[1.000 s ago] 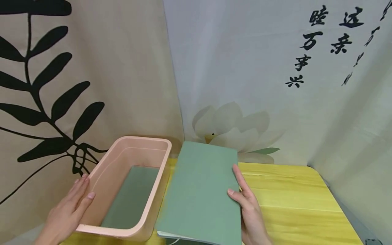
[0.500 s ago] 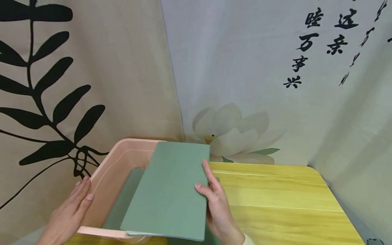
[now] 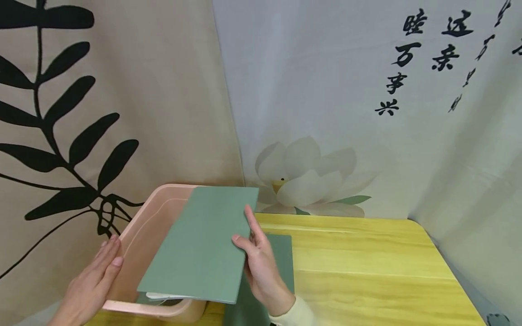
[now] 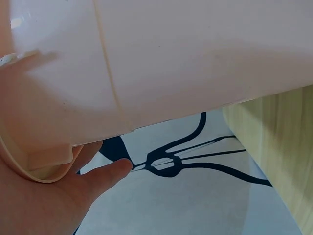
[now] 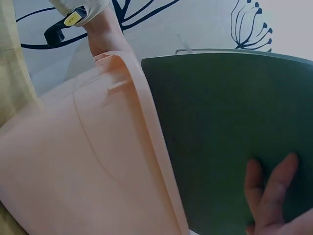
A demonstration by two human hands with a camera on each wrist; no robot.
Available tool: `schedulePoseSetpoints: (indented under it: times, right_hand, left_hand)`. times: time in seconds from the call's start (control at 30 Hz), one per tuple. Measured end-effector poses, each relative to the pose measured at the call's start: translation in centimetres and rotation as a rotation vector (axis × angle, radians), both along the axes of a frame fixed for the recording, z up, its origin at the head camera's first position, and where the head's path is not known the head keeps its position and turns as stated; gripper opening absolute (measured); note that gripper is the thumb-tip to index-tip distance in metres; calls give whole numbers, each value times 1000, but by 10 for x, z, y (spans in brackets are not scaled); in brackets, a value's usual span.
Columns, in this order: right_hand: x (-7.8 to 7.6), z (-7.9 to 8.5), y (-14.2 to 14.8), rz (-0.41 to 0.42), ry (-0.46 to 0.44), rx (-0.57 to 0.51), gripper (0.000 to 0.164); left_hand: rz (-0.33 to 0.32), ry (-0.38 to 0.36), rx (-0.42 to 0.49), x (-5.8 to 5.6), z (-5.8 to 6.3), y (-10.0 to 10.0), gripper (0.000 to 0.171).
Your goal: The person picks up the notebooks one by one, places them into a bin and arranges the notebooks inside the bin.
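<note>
My right hand [image 3: 261, 260] grips a green notebook [image 3: 200, 240] by its right edge, thumb on the cover and other fingers underneath. The notebook is tilted over the right side of a pink plastic bin [image 3: 142, 244], hiding much of its inside. In the right wrist view, fingers [image 5: 279, 181] press the notebook's dark green underside [image 5: 210, 122] beside the bin's rim. My left hand [image 3: 91, 280] rests with fairly straight fingers against the bin's left rim. Part of a white-paged green item [image 3: 143, 299] shows inside, near the bin's front.
Another green notebook [image 3: 283, 258] lies on the yellow wood-grain table [image 3: 367, 271], partly behind my right forearm. A curtain with a dark leaf print [image 3: 81, 136] stands behind the bin, and a pale curtain with lettering [image 3: 326, 90] hangs behind the table.
My right hand has carried the green notebook leftward from beside the bin to over it, uncovering the notebook on the table. My left hand has stayed at the bin's left rim.
</note>
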State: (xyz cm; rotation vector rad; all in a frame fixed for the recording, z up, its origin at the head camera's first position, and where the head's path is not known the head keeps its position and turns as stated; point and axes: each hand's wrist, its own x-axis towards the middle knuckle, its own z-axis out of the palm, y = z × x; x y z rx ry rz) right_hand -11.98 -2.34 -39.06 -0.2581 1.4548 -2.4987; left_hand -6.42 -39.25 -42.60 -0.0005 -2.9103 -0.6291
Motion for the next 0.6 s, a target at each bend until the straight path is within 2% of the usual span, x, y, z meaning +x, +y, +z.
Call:
schedulePoseSetpoints:
  times: [0.2,0.43,0.6]
  right_hand:
    - [-6,0,-18,14,-6,20,74]
    - [-10,1,-32,6,3,63,72]
    - [-14,0,-40,-18,31,83,72]
  left_hand:
    - [-33,70,20,-1,-3,-3,57]
    - [-12,-11,13,-2,-2,-5,60]
    - [-10,-27,4,-3,-3,-4,61]
